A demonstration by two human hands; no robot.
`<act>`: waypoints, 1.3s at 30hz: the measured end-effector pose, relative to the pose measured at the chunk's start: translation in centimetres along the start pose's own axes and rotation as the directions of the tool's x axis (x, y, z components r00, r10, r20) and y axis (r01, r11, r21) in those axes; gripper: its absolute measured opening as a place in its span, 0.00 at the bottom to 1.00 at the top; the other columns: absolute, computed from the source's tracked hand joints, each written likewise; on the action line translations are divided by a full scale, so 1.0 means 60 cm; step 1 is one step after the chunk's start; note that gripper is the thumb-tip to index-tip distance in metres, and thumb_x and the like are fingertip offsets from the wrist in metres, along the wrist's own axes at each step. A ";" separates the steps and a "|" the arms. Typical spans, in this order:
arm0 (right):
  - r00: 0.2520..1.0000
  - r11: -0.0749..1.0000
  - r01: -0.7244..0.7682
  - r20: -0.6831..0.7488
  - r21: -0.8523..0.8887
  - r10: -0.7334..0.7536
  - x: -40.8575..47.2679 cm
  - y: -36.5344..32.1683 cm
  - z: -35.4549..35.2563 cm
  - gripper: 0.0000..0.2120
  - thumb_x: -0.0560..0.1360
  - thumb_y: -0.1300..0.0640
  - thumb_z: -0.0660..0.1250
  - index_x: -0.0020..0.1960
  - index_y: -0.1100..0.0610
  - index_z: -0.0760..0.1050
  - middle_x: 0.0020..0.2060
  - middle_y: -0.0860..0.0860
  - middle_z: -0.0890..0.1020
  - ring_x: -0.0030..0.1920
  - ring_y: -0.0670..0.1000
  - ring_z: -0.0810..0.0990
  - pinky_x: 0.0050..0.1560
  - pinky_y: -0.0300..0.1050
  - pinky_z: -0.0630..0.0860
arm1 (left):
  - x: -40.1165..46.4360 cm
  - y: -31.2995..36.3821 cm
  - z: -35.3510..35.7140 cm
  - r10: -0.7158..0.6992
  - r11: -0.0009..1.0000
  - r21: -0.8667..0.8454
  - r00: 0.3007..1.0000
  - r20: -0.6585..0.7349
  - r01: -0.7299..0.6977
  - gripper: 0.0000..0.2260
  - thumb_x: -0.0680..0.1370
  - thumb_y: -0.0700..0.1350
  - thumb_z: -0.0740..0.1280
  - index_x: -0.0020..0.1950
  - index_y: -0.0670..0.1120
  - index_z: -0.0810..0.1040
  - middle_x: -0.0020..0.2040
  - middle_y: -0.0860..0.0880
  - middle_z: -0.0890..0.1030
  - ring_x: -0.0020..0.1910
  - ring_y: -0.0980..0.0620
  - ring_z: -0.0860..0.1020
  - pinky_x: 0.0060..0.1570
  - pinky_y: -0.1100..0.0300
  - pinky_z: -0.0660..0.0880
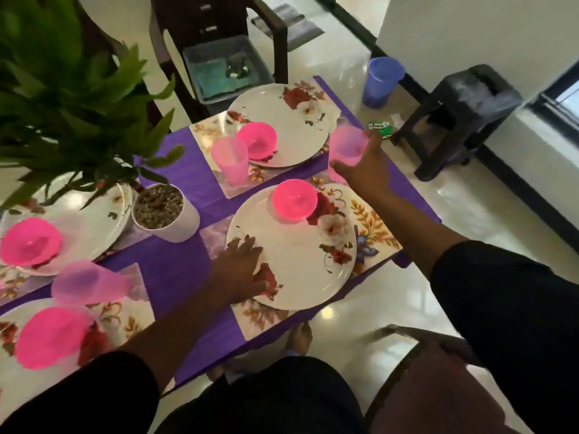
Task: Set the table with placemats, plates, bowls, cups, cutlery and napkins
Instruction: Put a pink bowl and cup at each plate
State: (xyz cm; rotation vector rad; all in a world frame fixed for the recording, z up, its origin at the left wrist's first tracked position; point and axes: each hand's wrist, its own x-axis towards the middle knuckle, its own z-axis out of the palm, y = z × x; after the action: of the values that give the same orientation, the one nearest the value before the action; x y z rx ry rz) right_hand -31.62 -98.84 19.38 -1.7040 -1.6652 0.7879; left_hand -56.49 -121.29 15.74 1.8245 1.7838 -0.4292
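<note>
The right hand grasps a pink cup in its fingers just beyond the near floral plate, which the left hand's flat, relaxed fingers apparently steady.

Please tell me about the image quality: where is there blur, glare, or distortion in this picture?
In the head view, the pink cup gripped by the right hand is motion-blurred, as is the near-left pink cup; the plant leaves are close and out of focus; glare spots shine on the glossy floor; the wide-angle lens bends the purple table; the left hand rests on the white plate, fairly sharp.
</note>
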 end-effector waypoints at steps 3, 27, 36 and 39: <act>0.998 0.999 0.022 0.065 -0.037 -0.020 0.027 0.018 0.021 0.44 0.67 0.48 0.81 0.74 0.54 0.60 0.68 0.56 0.75 0.63 0.61 0.79 0.56 0.50 0.77 | 0.015 0.011 0.010 -0.007 0.999 0.046 0.998 -0.069 0.010 0.43 0.74 0.68 0.65 0.83 0.47 0.59 0.85 0.44 0.50 0.84 0.38 0.49 0.78 0.35 0.50; 0.987 0.999 0.024 0.159 -0.043 -0.016 0.039 0.076 0.033 0.49 0.65 0.48 0.83 0.76 0.49 0.57 0.68 0.53 0.75 0.62 0.57 0.79 0.53 0.47 0.75 | 0.026 0.042 0.051 -0.051 0.997 0.052 0.990 -0.134 0.058 0.56 0.70 0.69 0.73 0.85 0.48 0.44 0.85 0.42 0.39 0.84 0.38 0.43 0.80 0.35 0.39; 0.961 0.995 -0.100 0.256 -0.020 0.102 0.044 0.109 0.060 0.46 0.63 0.51 0.85 0.73 0.56 0.64 0.64 0.54 0.79 0.62 0.57 0.79 0.54 0.50 0.80 | 0.026 0.041 0.043 -0.076 0.997 -0.005 0.991 -0.111 0.076 0.56 0.68 0.68 0.75 0.85 0.51 0.46 0.85 0.46 0.40 0.84 0.41 0.43 0.80 0.37 0.40; 0.974 0.995 -0.100 0.205 -0.013 0.100 0.044 0.106 0.072 0.45 0.63 0.48 0.85 0.72 0.56 0.67 0.64 0.53 0.80 0.64 0.56 0.79 0.54 0.45 0.76 | 0.026 0.047 0.037 -0.082 0.996 0.015 0.990 -0.112 0.085 0.56 0.68 0.68 0.76 0.84 0.51 0.47 0.85 0.45 0.43 0.84 0.40 0.46 0.80 0.36 0.41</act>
State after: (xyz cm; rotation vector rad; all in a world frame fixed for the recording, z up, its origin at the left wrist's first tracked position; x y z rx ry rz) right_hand -30.88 -96.14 11.75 -1.7698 -1.7259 1.0408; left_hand -53.28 -121.20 13.52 1.8240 1.9430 -0.3852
